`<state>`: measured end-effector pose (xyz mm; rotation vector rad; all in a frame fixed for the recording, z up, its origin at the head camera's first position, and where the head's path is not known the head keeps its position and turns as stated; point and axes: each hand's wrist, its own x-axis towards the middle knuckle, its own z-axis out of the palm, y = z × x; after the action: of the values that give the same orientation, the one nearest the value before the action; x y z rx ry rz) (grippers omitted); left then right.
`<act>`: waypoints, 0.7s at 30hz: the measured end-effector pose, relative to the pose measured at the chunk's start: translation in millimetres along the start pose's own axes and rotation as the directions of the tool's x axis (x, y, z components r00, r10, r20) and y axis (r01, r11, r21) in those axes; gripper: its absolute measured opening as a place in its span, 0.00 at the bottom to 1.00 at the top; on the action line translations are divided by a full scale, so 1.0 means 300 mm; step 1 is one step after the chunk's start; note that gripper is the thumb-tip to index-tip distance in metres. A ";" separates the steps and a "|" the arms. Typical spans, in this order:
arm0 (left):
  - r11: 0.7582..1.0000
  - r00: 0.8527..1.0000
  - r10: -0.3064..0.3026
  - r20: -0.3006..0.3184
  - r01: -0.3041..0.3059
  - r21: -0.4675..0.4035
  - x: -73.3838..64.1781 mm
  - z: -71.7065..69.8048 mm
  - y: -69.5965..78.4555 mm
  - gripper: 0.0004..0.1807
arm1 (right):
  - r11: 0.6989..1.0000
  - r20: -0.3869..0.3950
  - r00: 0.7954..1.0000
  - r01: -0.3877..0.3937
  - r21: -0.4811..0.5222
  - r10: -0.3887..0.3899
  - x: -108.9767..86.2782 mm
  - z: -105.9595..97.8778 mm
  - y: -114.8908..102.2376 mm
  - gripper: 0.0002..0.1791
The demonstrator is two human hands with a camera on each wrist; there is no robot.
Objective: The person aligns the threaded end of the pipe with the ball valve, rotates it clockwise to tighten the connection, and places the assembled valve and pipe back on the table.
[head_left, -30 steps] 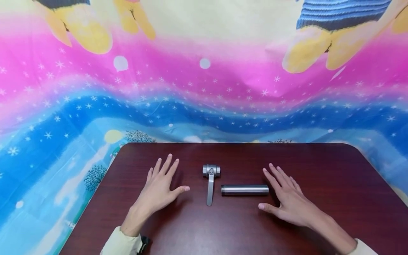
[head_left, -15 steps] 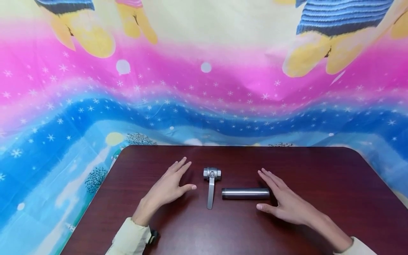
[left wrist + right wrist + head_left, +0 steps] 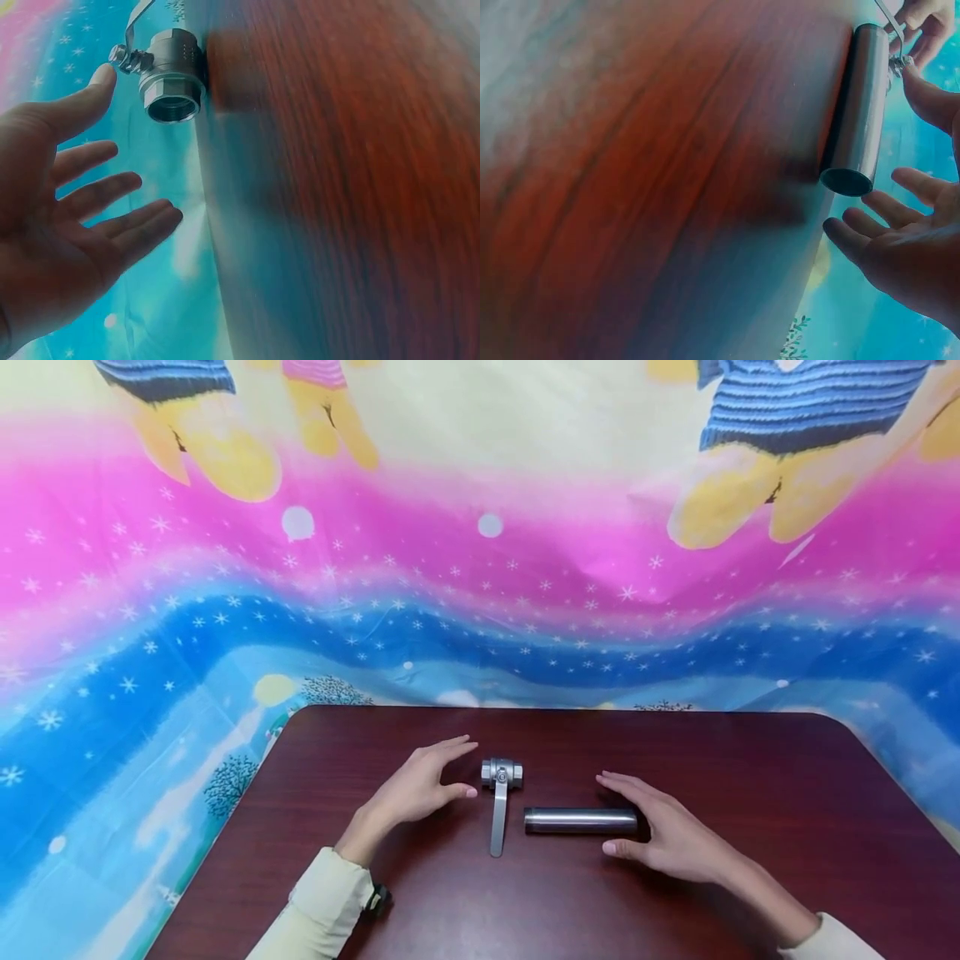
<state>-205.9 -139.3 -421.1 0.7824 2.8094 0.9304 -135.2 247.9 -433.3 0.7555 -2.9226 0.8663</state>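
Observation:
A metal ball valve (image 3: 502,773) lies on the table, its flat lever handle pointing toward me. To its right lies a short steel pipe (image 3: 581,821), lengthwise from left to right. My left hand (image 3: 422,783) hovers just left of the valve, thumb and fingers apart, holding nothing. In the left wrist view the valve's open threaded end (image 3: 172,107) faces the spread left hand (image 3: 71,202). Around the pipe's right end my right hand (image 3: 667,831) stands with thumb and fingers apart. The right wrist view has the hollow pipe (image 3: 857,112) beside the right hand (image 3: 919,225), not gripped.
The dark red-brown table (image 3: 570,902) has rounded far corners. Behind it hangs a colourful printed cloth (image 3: 465,568) that reaches down past the table's far and left edges. A dark band (image 3: 378,902) shows at the left sleeve's cuff.
My left hand has moved right, close to the valve, and turned more onto its side. My right hand has shifted slightly left around the pipe's end. The valve and pipe stay on the table.

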 end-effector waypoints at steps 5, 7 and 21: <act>0.998 1.000 0.024 0.001 -0.024 -0.066 0.034 0.015 -0.005 0.36 | 1.000 0.016 1.000 -0.020 0.023 0.019 0.016 0.008 0.001 0.44; 0.996 1.000 0.027 0.005 -0.026 -0.083 0.046 0.020 -0.003 0.35 | 0.999 0.023 0.999 -0.023 0.032 0.023 0.021 0.011 0.002 0.43; 0.996 0.998 0.012 0.056 -0.007 -0.091 0.115 0.054 0.012 0.31 | 0.995 0.049 0.999 -0.011 0.095 0.006 0.043 0.032 0.005 0.31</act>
<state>-230.5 -111.2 -429.3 0.7973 2.6968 1.0122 -146.0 238.3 -440.5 0.7808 -2.9466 1.0089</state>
